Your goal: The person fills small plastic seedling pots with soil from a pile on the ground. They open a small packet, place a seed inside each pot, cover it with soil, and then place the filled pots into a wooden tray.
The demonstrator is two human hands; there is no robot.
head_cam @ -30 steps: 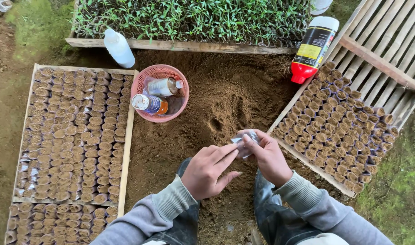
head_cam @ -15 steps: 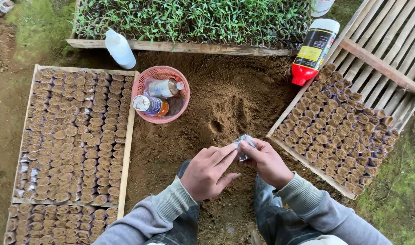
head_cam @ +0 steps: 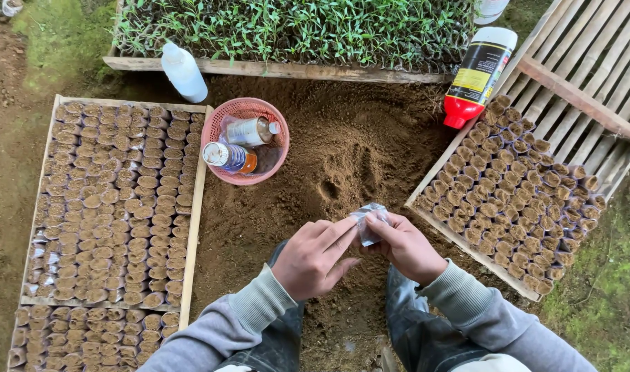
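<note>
Both hands meet over the soil heap (head_cam: pixel 342 158), at its near edge. Left hand (head_cam: pixel 313 258) has fingers extended and pressed together, fingertips on a small clear plastic bag (head_cam: pixel 368 222). Right hand (head_cam: pixel 406 246) pinches the same bag between thumb and fingers; bag sits crumpled between the two hands, off the ground. Left of the heap: pink basket (head_cam: pixel 225 172) holding two small bottles (head_cam: pixel 236 145), lying on their sides. Further left, a wooden tray (head_cam: pixel 196 207) packed with soil-filled seedling bags. Right of the heap, a slatted wooden crate (head_cam: pixel 577 83), part-filled with the same kind of filled bags. Red-capped bottle (head_cam: pixel 477 74) lies at the heap's far right corner, white bottle (head_cam: pixel 183 71) at its far left. Beyond the heap, a bed of green seedlings (head_cam: pixel 294 27).
</note>
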